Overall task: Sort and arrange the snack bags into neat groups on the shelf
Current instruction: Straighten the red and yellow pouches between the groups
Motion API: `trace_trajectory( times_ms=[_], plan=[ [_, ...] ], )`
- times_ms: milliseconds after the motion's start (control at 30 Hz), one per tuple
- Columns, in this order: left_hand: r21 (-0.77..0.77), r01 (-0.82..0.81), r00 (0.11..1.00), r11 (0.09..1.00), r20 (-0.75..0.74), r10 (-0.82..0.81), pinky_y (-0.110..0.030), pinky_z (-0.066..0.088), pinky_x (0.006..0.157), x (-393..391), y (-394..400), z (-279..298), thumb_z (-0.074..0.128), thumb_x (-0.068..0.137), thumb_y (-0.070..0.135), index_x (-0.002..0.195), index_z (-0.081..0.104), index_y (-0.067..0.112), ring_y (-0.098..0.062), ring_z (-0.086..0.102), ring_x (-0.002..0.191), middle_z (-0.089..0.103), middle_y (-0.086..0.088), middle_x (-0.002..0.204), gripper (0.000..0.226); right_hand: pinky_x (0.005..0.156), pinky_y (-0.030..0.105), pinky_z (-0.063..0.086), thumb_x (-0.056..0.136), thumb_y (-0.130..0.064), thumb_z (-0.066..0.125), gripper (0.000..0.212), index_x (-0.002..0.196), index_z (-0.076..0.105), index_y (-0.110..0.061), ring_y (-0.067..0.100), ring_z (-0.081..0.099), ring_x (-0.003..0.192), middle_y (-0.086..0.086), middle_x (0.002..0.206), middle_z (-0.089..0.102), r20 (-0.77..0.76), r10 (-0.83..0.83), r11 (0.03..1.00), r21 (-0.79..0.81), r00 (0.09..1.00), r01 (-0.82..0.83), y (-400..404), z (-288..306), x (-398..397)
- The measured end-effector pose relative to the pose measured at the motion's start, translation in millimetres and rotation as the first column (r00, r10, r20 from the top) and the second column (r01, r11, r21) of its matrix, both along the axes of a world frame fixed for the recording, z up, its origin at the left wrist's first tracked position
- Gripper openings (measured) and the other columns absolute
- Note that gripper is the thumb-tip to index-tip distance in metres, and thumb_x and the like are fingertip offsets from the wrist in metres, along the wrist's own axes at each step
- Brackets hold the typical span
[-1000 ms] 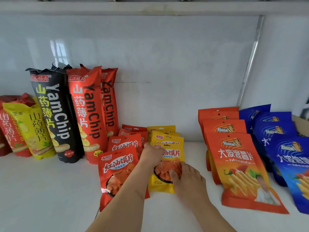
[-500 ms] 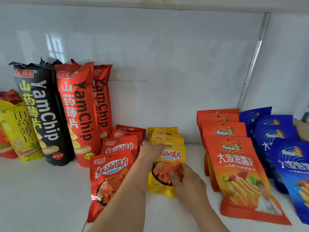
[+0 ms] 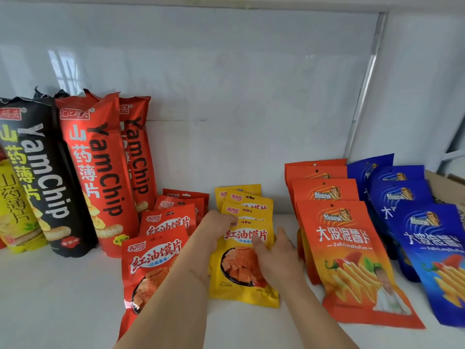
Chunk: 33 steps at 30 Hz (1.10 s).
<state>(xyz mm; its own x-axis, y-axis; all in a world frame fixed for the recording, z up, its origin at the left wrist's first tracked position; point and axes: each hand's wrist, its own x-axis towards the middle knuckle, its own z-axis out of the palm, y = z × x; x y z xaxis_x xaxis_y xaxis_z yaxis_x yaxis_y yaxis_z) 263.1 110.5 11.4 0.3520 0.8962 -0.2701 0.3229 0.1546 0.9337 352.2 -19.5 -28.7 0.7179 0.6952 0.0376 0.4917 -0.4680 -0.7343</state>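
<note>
As the view runs from the left edge, a yellow yam chip bag (image 3: 15, 205) leans at far left, then a tall black YamChip bag (image 3: 42, 177), then two tall red YamChip bags (image 3: 98, 172), all upright against the back wall (image 3: 226, 96). These have slid leftward in the frame since a second ago; the yellow bag is now partly cut off, which reads as a head turn, not a move of the bags.

Lower centre-left: row of small red pouches (image 3: 153, 255), overlapping front to back, the left forearm lying across the front one.

Centre: row of small yellow pouches (image 3: 241, 268). Left hand (image 3: 214, 233) is curled over the top left corner of the front yellow pouch, fingers closed on its edge. Right hand (image 3: 274, 258) lies on the pouch's right side, thumb on its face, fingers spread along the edge; pressing rather than pinching, as far as I can tell. Compared with half a second ago the thumb sits higher on the pouch, and the pouch looks squarer to those behind it.

Judgement: front yellow pouch is being squared up; this group is nearly finished.

Right: row of large orange potato chip bags (image 3: 352, 260), then blue potato chip bags (image 3: 432, 248) at lower right, both already tidy on the white shelf (image 3: 63, 298). Cardboard box (image 3: 445, 185) at far right edge.
</note>
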Motion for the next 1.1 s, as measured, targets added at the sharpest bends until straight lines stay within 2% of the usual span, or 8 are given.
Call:
trace_trajectory(
  times_ms=[100, 200, 300, 567, 700, 867, 1000, 1100],
  plan=[
    [0.02, -0.023, 0.998, 1.0, 0.064, 0.022, -0.042, 0.061, 0.079, 1.1, 1.9, -12.2, 0.07, 0.091, 0.018, 0.113, 0.057, 0.008, -0.028, 0.072, 0.089, 0.071, -0.01, 0.101, 0.027, 0.109, 0.048, 0.034, 0.079, -0.078, 0.033, 0.078, 0.138, 0.038, -0.027, 0.028, 0.046, 0.13, 0.002, 0.135, 0.055, -0.003, 0.027, 0.999, -0.017, 1.0, -0.027, 12.0, 2.4, 5.2],
    [0.055, -0.086, 0.985, 0.995, 0.157, 0.076, -0.032, 0.056, 0.065, 2.2, 1.9, -17.7, 0.064, 0.096, 0.023, 0.112, 0.05, 0.018, -0.02, 0.069, 0.083, 0.065, 0.0, 0.094, 0.021, 0.102, 0.044, 0.042, 0.08, -0.076, 0.038, 0.056, 0.116, 0.045, -0.034, 0.026, 0.058, 0.118, -0.005, 0.118, 0.065, -0.002, 0.03, 0.998, 0.047, 1.0, -0.029, 14.7, 5.3, 7.5],
    [0.102, -0.114, 0.97, 0.988, 0.226, 0.088, -0.028, 0.052, 0.059, 3.8, -3.2, -20.7, 0.06, 0.1, 0.027, 0.114, 0.052, 0.022, -0.015, 0.067, 0.08, 0.064, 0.005, 0.092, 0.018, 0.094, 0.041, 0.047, 0.09, -0.062, 0.048, 0.038, 0.117, 0.042, -0.035, 0.027, 0.063, 0.11, -0.005, 0.113, 0.068, -0.027, 0.033, 0.993, 0.114, 0.999, -0.029, 12.0, 5.3, 7.6],
    [0.152, 0.072, 0.981, 0.986, 0.168, -0.098, -0.045, 0.062, 0.083, 16.7, -10.2, -18.5, 0.059, 0.1, 0.036, 0.123, 0.053, 0.027, -0.023, 0.075, 0.091, 0.073, -0.001, 0.111, 0.026, 0.094, 0.044, 0.05, 0.094, -0.051, 0.048, 0.046, 0.134, 0.039, -0.029, 0.022, 0.058, 0.115, -0.004, 0.127, 0.058, 0.022, 0.098, 0.975, 0.196, 0.995, -0.101, 15.7, -2.7, 20.9],
    [0.222, 0.062, 0.989, 0.973, 0.119, -0.09, -0.033, 0.062, 0.07, 20.2, -9.1, -18.2, 0.058, 0.101, 0.029, 0.13, 0.049, 0.024, -0.019, 0.073, 0.09, 0.071, -0.002, 0.115, 0.03, 0.094, 0.044, 0.05, 0.098, -0.048, 0.045, 0.047, 0.138, 0.036, -0.025, 0.023, 0.058, 0.119, 0.0, 0.131, 0.057, 0.04, 0.107, 0.982, 0.153, 0.993, -0.112, 15.7, 3.2, 26.5],
    [0.235, -0.035, 0.977, 0.971, 0.212, -0.016, -0.027, 0.055, 0.067, 27.0, -14.8, -19.3, 0.058, 0.102, 0.022, 0.133, 0.047, 0.024, -0.014, 0.067, 0.085, 0.067, 0.003, 0.113, 0.034, 0.105, 0.039, 0.037, 0.098, -0.06, 0.03, 0.079, 0.156, 0.005, -0.013, 0.03, 0.039, 0.137, 0.01, 0.156, 0.03, 0.185, 0.075, 0.994, -0.096, 0.98, -0.058, -4.3, 12.5, 12.1],
    [0.175, -0.032, 0.977, 0.984, 0.213, -0.006, -0.036, 0.059, 0.079, 35.1, -14.5, -19.1, 0.058, 0.102, 0.025, 0.153, 0.033, 0.019, -0.021, 0.068, 0.096, 0.061, 0.002, 0.118, 0.057, 0.107, 0.038, 0.035, 0.1, -0.057, 0.027, 0.07, 0.154, 0.012, -0.015, 0.027, 0.038, 0.135, 0.007, 0.154, 0.03, 0.277, 0.085, 0.987, -0.157, 0.957, -0.043, -22.3, -1.9, -1.8],
    [0.13, -0.012, 0.984, 0.991, 0.18, -0.011, -0.045, 0.059, 0.088, 41.0, -13.5, -22.3, 0.057, 0.102, 0.029, 0.152, 0.033, 0.018, -0.026, 0.07, 0.099, 0.063, -0.003, 0.119, 0.057, 0.106, 0.036, 0.034, 0.101, -0.056, 0.023, 0.066, 0.153, 0.017, -0.015, 0.026, 0.038, 0.133, 0.005, 0.152, 0.031, 0.338, 0.068, 0.984, -0.18, 0.939, -0.006, -25.0, -9.1, -2.5]
  ],
)
